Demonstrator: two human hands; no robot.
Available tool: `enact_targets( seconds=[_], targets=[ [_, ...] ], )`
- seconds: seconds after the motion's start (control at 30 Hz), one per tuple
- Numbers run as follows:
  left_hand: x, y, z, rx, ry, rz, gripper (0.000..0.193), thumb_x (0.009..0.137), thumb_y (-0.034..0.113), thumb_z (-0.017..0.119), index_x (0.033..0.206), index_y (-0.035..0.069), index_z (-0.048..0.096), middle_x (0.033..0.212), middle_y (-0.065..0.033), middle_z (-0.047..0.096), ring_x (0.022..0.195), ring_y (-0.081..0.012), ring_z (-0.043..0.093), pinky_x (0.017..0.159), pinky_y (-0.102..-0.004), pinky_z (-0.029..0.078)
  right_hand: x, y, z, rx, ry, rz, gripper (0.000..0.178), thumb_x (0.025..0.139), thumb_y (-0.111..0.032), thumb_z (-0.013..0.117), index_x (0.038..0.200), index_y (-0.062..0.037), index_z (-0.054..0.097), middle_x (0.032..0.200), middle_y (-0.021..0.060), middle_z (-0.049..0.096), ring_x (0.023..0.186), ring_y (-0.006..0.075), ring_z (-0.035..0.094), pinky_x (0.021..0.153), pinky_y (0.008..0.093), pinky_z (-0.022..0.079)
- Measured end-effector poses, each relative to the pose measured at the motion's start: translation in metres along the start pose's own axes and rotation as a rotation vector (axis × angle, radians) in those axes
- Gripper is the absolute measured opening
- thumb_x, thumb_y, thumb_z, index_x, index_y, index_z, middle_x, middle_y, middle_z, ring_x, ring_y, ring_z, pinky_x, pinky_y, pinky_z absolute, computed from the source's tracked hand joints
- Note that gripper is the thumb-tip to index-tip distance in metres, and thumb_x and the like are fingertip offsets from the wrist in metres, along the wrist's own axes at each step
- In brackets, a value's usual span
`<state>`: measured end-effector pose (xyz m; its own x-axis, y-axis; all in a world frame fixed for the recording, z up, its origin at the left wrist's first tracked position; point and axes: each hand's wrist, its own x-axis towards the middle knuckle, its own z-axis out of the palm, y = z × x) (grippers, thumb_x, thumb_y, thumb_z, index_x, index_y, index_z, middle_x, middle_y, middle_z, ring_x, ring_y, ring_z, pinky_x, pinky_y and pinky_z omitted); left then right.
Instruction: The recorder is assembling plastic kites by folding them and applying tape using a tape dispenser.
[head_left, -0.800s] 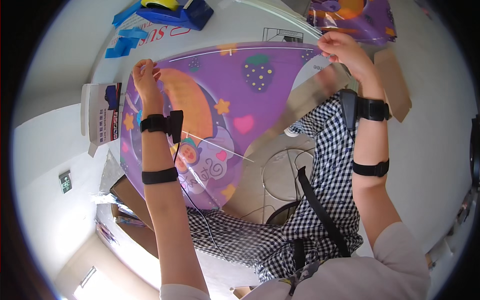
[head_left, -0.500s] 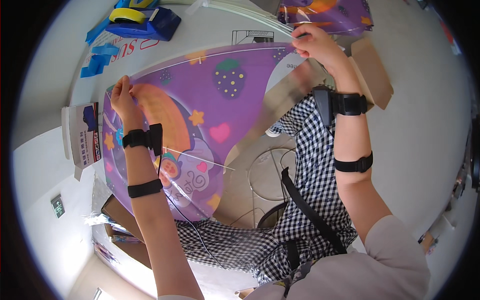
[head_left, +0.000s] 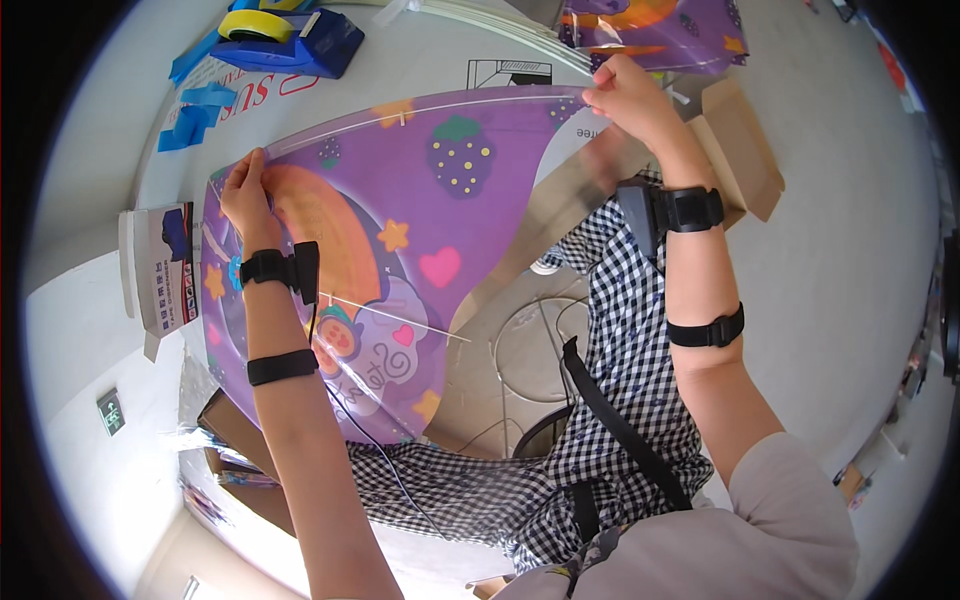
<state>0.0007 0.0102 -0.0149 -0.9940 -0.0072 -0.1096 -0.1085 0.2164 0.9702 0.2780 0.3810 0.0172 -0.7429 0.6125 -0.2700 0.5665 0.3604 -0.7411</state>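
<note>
Basically, both hands are on the sheet (head_left: 485, 235), purple and printed, spread between the person's lap and the table. Left hand (head_left: 247, 195): thumb and fingers pressed together at the sheet's upper-left edge. Right hand (head_left: 632, 100): thumb and index pinching the sheet's right tip, other fingers curled. Can't tell if either pinch also takes in the rod (head_left: 480, 101) along the sheet's top edge. Wide grip probably keeps that edge taut, rod lying along it. Relative to the fingers, most of the sheet hangs below and between them, near end at the trousers (head_left: 440, 480). Dispenser (head_left: 325, 50) and blue strips (head_left: 190, 125) sit beyond the sheet's upper left, likely for easy reach; spare rods (head_left: 490, 32) beyond its top edge; second sheet (head_left: 665, 45) past its right tip; box (head_left: 165, 270) just left of it.
</note>
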Motion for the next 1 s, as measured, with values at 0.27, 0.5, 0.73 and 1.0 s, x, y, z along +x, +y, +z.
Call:
enact_targets(
  seconds=[0.27, 0.5, 0.73, 1.0],
  targets=[
    [0.011, -0.007, -0.005, 0.059, 0.0, 0.0, 0.018, 0.081, 0.014, 0.078, 0.093, 0.001, 0.073, 0.07, 0.0033, 0.06, 0.06, -0.0051, 0.049, 0.052, -0.0204, 0.035, 0.003, 0.001, 0.007, -0.228, 0.129, -0.128, 0.029, 0.081, -0.017, 0.072, 0.097, -0.0035, 0.052, 0.084, 0.0078, 0.06, 0.075, 0.0175, 0.062, 0.065, 0.0295, 0.049],
    [0.005, -0.006, -0.001, 0.065, 0.008, 0.073, 0.019, 0.078, 0.013, 0.079, 0.092, 0.0, 0.074, 0.072, 0.0023, 0.064, 0.059, -0.0041, 0.049, 0.053, -0.0191, 0.037, 0.004, 0.003, 0.005, -0.181, 0.113, -0.121, 0.033, 0.078, -0.019, 0.075, 0.096, -0.0019, 0.053, 0.086, 0.0147, 0.064, 0.081, 0.0305, 0.064, 0.072, 0.0368, 0.049],
    [0.005, -0.004, 0.001, 0.116, 0.011, 0.065, 0.02, 0.078, 0.014, 0.078, 0.092, 0.0, 0.075, 0.075, 0.0007, 0.066, 0.061, -0.0051, 0.051, 0.056, -0.0204, 0.04, 0.005, 0.007, 0.004, -0.209, 0.092, -0.091, 0.03, 0.08, -0.019, 0.073, 0.095, -0.0031, 0.053, 0.087, 0.0084, 0.058, 0.083, 0.0201, 0.058, 0.073, 0.0324, 0.047],
    [0.002, -0.002, 0.007, 0.286, 0.053, 0.134, 0.022, 0.078, 0.014, 0.078, 0.093, -0.001, 0.074, 0.085, -0.0061, 0.072, 0.074, -0.0113, 0.061, 0.07, -0.0244, 0.048, 0.003, 0.004, 0.005, -0.193, 0.135, -0.11, 0.034, 0.076, -0.019, 0.076, 0.094, -0.0017, 0.054, 0.086, 0.0155, 0.065, 0.082, 0.0308, 0.064, 0.072, 0.0372, 0.049]
  ],
)
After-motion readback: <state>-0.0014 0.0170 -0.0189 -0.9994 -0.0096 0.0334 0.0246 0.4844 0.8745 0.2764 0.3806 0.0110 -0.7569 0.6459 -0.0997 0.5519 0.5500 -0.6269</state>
